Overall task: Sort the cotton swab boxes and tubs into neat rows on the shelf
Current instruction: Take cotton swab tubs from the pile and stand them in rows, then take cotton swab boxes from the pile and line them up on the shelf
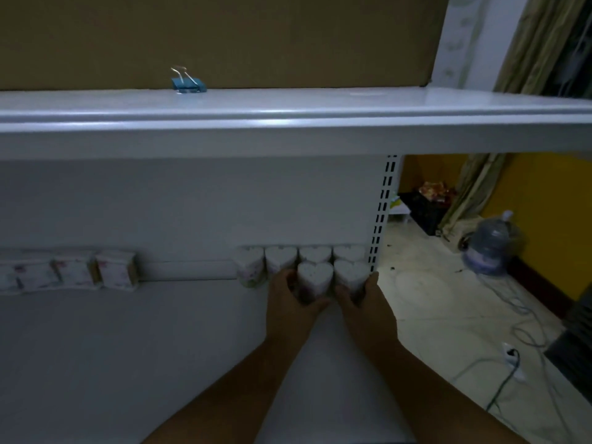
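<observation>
Shelf, back right corner: left hand gripped left front tub, right hand gripped right front tub, before 4-tub row.

It looks like a room in a home fitted out as a small shop: white metal shelving on a slotted upright stands beside curtains and a yellow wall, with a water jug, cables and a power strip on the tiled floor.
</observation>
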